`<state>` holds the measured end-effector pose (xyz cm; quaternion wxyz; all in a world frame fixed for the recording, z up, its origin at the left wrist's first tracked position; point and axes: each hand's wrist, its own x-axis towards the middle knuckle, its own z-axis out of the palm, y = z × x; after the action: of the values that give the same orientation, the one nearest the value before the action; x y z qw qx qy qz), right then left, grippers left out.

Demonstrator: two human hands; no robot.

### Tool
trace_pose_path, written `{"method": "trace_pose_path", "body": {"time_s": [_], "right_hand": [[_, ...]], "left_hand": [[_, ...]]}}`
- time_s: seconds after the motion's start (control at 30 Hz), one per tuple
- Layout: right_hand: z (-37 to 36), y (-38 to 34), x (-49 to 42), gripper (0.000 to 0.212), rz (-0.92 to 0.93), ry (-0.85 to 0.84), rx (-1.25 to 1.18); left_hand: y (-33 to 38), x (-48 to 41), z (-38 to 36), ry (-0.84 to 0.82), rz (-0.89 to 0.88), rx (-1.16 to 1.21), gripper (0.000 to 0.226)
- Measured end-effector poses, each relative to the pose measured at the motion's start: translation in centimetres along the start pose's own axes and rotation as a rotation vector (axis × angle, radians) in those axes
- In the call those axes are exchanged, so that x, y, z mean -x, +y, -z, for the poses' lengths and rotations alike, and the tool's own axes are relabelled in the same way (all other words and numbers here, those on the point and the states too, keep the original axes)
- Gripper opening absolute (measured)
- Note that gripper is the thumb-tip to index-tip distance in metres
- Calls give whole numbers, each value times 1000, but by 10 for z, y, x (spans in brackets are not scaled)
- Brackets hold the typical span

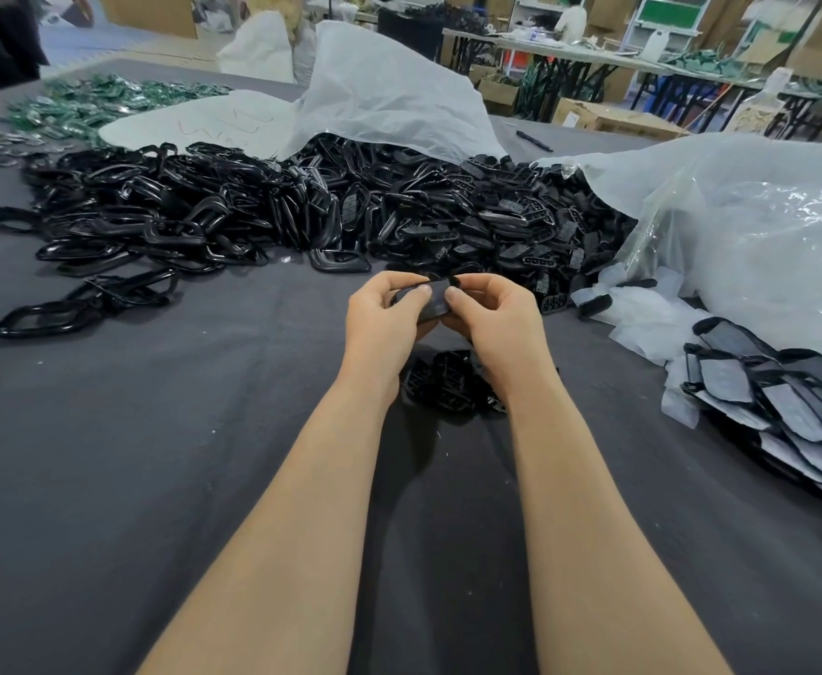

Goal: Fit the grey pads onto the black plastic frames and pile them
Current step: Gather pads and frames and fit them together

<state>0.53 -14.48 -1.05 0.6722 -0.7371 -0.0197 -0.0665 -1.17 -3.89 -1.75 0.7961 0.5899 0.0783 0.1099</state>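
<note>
Left grip (383, 311) and right grip (494, 309) both pinch black frame (432, 300) above bench (155, 479); I press from top, likely seating pad. Small pile (452, 384) lies just nearer for quick drop.

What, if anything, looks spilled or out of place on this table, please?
Black plastic frames spill loose from under the white plastic sack over the grey tablecloth; a few strays lie apart at the left.

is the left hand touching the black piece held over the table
Touching. The head view shows the left hand with its thumb pressed on the black piece and fingers curled behind it.
</note>
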Motion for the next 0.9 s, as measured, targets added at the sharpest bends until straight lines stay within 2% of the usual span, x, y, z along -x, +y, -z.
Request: {"method": "trace_pose_path", "body": {"time_s": [0.2,0.33,0.43,0.63,0.9], "right_hand": [[-1,2,-2,15,37,63,188],[-1,2,-1,17,-9,37,167],[-1,0,1,18,-24,-17,180],[-4,1,0,15,-1,-3,225],[-1,0,2,20,-63,-20,48]], "left_hand": [[-4,-1,-2,-27,-14,-41,20],[-5,-3,0,-22,-18,-84,19],[-4,-3,1,-15,6,-48,18],[-3,-3,0,-30,29,39,17],[-2,-2,-1,-36,35,25,17]]}}
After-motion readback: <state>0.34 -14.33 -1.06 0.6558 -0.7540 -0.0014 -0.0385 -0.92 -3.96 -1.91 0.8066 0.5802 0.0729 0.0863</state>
